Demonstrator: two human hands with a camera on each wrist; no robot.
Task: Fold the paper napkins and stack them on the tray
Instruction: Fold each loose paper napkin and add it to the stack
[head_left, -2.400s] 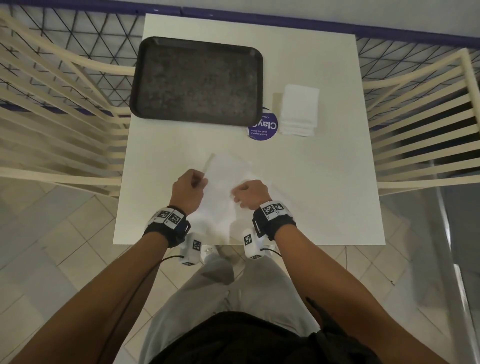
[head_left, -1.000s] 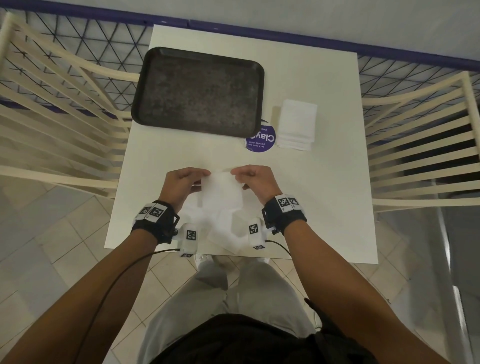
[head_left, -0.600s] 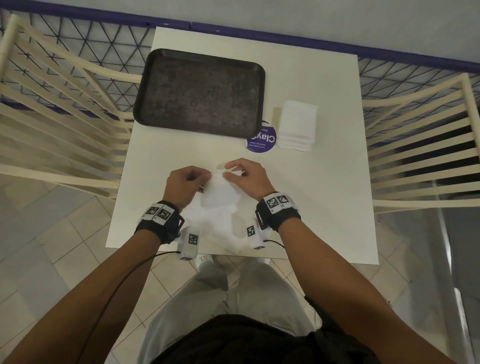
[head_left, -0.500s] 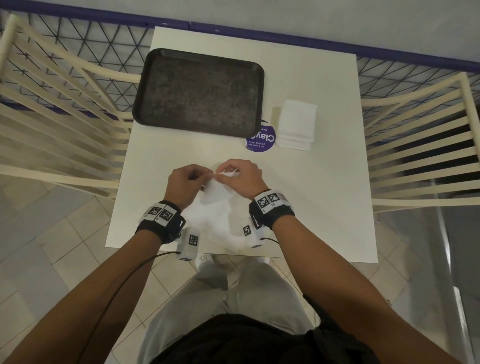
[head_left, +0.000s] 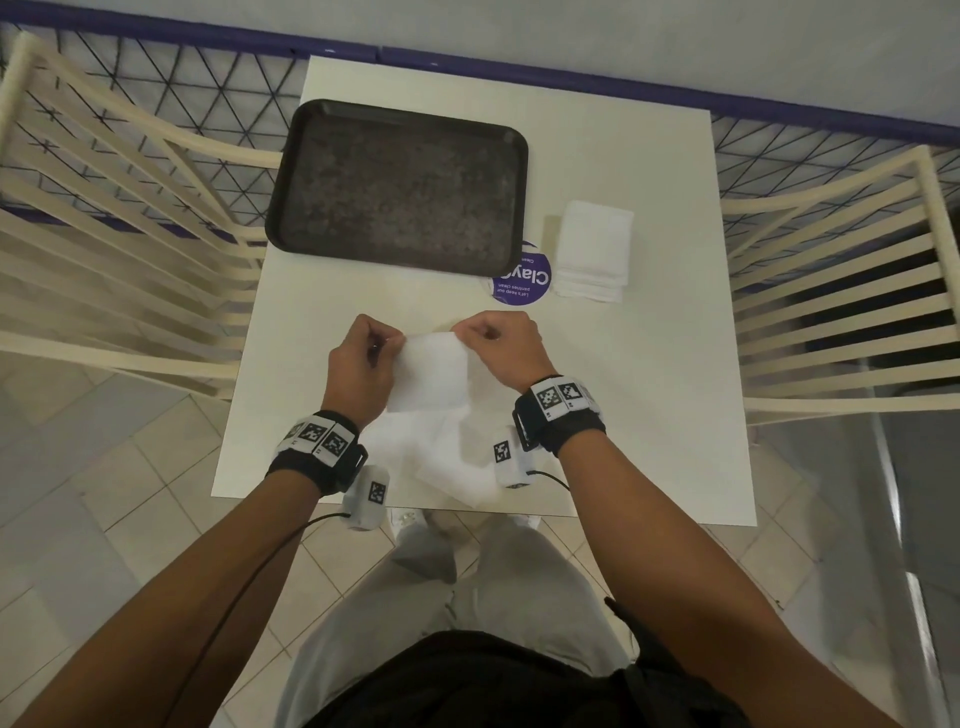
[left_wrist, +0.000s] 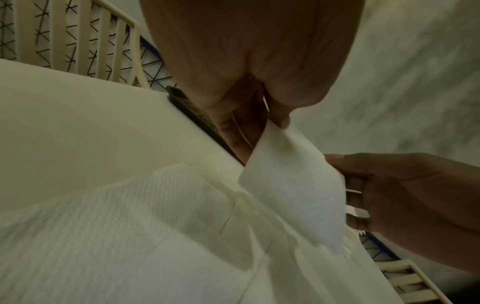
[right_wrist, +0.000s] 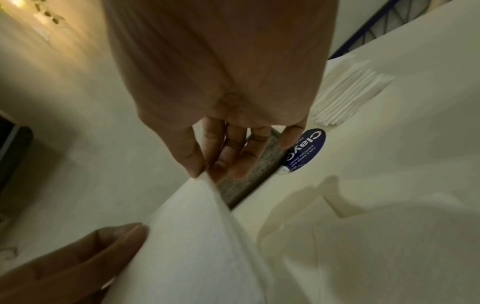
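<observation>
A folded white napkin (head_left: 431, 371) hangs a little above the table, held by its two top corners. My left hand (head_left: 370, 358) pinches the left corner and my right hand (head_left: 501, 348) pinches the right one. The left wrist view shows the napkin (left_wrist: 293, 185) caught under my thumb, and the right wrist view shows the napkin (right_wrist: 192, 236) pinched between thumb and fingers. Beneath it an unfolded napkin (head_left: 441, 457) lies flat at the table's near edge. The dark tray (head_left: 400, 187) sits at the far left, with nothing on it. A stack of white napkins (head_left: 592, 252) lies to its right.
A round purple sticker (head_left: 522, 280) lies between the tray and the stack. The white square table (head_left: 649, 389) has cream slatted chairs (head_left: 104, 234) on the left and right. A wire mesh fence with a purple rail runs behind.
The hands came together over the napkin, then drew apart, and now hold the smaller folded napkin stretched by its top corners, slightly farther from me.
</observation>
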